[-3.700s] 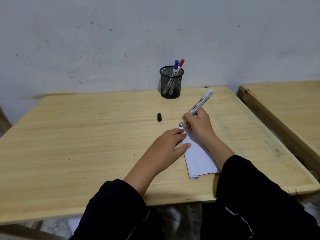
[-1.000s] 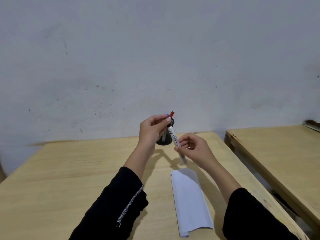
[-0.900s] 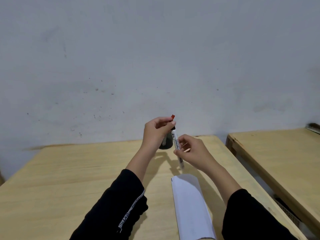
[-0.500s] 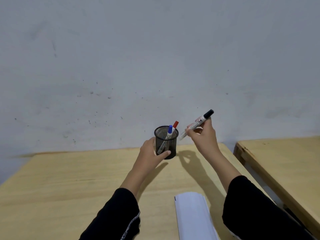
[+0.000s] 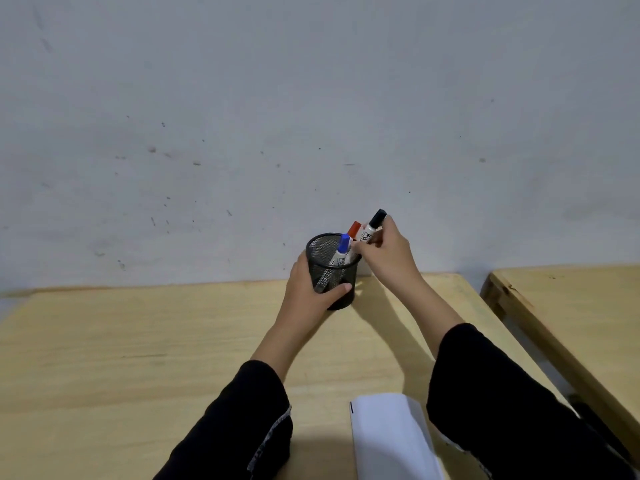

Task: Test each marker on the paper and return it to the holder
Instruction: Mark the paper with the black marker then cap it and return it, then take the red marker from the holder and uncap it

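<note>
A black mesh holder point(image 5: 341, 278) stands at the far edge of the wooden table point(image 5: 138, 358), near the wall. My left hand point(image 5: 311, 292) wraps around its left side and front. A blue-capped marker point(image 5: 341, 249) and a red-capped marker point(image 5: 354, 229) lean inside it. My right hand point(image 5: 388, 254) grips a capped black marker point(image 5: 372, 226) at the holder's right rim, its lower end going into the holder, cap up. The white folded paper point(image 5: 391, 438) lies near the table's front edge, between my sleeves, with a short black mark at its top left corner.
A second wooden table point(image 5: 571, 306) stands to the right across a narrow gap. The grey wall point(image 5: 311, 116) rises directly behind the holder.
The black marker was capped between my hands. My left hand took hold of the holder. My right hand brought the marker down from above right to the holder's rim.
</note>
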Available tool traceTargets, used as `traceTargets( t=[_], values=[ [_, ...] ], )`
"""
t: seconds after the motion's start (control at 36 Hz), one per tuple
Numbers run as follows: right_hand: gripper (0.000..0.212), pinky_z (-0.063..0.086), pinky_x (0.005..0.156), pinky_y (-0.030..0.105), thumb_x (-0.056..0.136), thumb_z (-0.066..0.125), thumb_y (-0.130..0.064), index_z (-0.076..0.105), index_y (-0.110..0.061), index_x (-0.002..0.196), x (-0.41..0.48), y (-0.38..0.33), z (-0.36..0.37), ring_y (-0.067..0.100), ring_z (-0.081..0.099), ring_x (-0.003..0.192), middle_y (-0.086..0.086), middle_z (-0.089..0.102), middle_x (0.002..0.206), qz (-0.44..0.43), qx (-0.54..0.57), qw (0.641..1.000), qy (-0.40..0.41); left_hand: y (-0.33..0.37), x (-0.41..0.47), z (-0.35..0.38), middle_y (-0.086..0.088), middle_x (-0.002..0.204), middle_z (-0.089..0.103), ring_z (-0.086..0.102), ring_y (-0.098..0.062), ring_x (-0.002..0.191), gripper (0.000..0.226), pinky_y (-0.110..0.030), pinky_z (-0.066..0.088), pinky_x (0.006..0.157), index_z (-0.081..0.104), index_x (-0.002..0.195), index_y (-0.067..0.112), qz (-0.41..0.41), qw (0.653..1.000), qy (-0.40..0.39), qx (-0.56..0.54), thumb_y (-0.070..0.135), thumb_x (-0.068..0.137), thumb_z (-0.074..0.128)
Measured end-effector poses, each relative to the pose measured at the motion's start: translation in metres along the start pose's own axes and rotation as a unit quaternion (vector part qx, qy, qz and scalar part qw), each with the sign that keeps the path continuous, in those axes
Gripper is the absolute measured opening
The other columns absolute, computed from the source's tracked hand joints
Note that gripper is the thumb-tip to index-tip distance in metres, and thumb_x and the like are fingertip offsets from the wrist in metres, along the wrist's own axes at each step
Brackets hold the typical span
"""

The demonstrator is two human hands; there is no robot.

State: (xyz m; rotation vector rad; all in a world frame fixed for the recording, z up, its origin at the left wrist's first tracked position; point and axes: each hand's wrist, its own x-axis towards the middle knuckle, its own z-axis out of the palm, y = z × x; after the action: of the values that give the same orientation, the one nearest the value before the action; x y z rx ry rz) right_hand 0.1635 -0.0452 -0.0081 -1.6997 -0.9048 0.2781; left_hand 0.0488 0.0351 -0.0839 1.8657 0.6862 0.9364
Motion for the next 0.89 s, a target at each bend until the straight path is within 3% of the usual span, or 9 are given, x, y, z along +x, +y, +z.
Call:
traceTargets(
  t=[0.08,0.19,0.33,0.42,0.53,0.61,0.69,0.78,0.89],
  values=[
    [0.018,0.038,0.049,0.005,0.08,0.058,-0.006,0.053,-0.009,0.097,0.001,0.004,0.002,0.005,0.051,0.064,-0.006,0.054,0.074,0.002,-0.017,1.0,0.0,-0.004,0.0,0.0,0.005,0.124,0.051,0.051,-0.008,0.113,0.071,-0.02,0.043,0.089,0.043,0.128,0.028,0.0,1.0,-0.003,-0.008,0.03,0.067,0.08],
    [0.009,0.038,0.056,0.018,0.08,0.056,-0.008,0.057,-0.009,0.089,0.004,0.004,0.005,0.01,0.051,0.067,-0.003,0.055,0.074,0.002,-0.031,1.0,-0.001,-0.006,0.001,0.0,0.007,0.124,0.052,0.051,-0.006,0.114,0.071,-0.027,0.044,0.095,0.044,0.126,0.032,0.004,1.0,-0.005,-0.015,0.032,0.066,0.08],
    [0.008,0.036,0.054,0.017,0.082,0.058,-0.014,0.054,-0.01,0.088,0.009,0.007,0.009,0.01,0.048,0.067,-0.004,0.052,0.075,0.014,-0.024,0.999,0.018,-0.008,0.001,0.0,0.009,0.123,0.05,0.049,0.0,0.113,0.072,-0.022,0.043,0.092,0.043,0.128,0.031,0.009,1.0,-0.006,-0.021,0.03,0.067,0.081],
    [0.012,0.037,0.048,0.008,0.083,0.059,-0.017,0.049,-0.011,0.086,0.013,0.008,0.011,0.004,0.045,0.062,-0.007,0.048,0.071,0.034,-0.004,0.999,0.037,-0.007,0.0,0.0,0.01,0.122,0.049,0.047,0.006,0.111,0.071,-0.017,0.041,0.088,0.043,0.129,0.03,0.009,1.0,-0.007,-0.022,0.029,0.069,0.08],
    [0.014,0.033,0.053,0.018,0.082,0.06,-0.018,0.051,-0.011,0.09,0.018,0.008,0.017,0.005,0.044,0.064,-0.005,0.049,0.075,0.052,-0.009,0.998,0.027,-0.007,0.001,-0.001,0.008,0.124,0.049,0.048,-0.003,0.113,0.073,-0.022,0.042,0.093,0.041,0.131,0.029,0.006,1.0,-0.006,-0.015,0.031,0.069,0.079],
    [0.009,0.031,0.051,0.018,0.083,0.054,-0.01,0.051,-0.012,0.091,0.021,0.01,0.023,0.007,0.045,0.065,-0.002,0.05,0.079,0.065,-0.018,0.998,0.012,-0.008,0.0,0.0,0.007,0.124,0.048,0.048,-0.004,0.113,0.073,-0.021,0.041,0.091,0.04,0.132,0.028,0.003,1.0,-0.009,-0.015,0.031,0.07,0.079],
    [0.012,0.033,0.052,0.017,0.083,0.061,-0.013,0.054,-0.013,0.093,0.025,0.014,0.027,0.002,0.046,0.065,-0.002,0.054,0.082,0.069,-0.013,0.997,0.009,-0.008,0.001,0.0,0.007,0.125,0.048,0.049,-0.005,0.114,0.074,-0.023,0.042,0.093,0.04,0.132,0.029,0.003,1.0,-0.009,-0.014,0.031,0.069,0.079],
    [0.014,0.036,0.054,0.017,0.079,0.067,-0.014,0.059,-0.014,0.09,0.028,0.017,0.028,0.011,0.052,0.071,-0.004,0.056,0.078,0.07,-0.002,0.997,0.023,-0.008,0.001,0.0,0.006,0.125,0.049,0.049,-0.005,0.114,0.074,-0.023,0.042,0.093,0.041,0.131,0.029,0.0,1.0,-0.009,-0.017,0.03,0.069,0.08],
    [0.016,0.043,0.064,0.026,0.075,0.072,-0.015,0.062,-0.009,0.086,0.028,0.017,0.025,0.018,0.055,0.077,0.001,0.062,0.081,0.068,0.012,0.997,0.042,-0.006,0.0,0.0,0.007,0.123,0.05,0.048,0.004,0.11,0.072,-0.012,0.039,0.082,0.042,0.131,0.029,0.001,1.0,-0.008,-0.012,0.03,0.069,0.079]
  ],
)
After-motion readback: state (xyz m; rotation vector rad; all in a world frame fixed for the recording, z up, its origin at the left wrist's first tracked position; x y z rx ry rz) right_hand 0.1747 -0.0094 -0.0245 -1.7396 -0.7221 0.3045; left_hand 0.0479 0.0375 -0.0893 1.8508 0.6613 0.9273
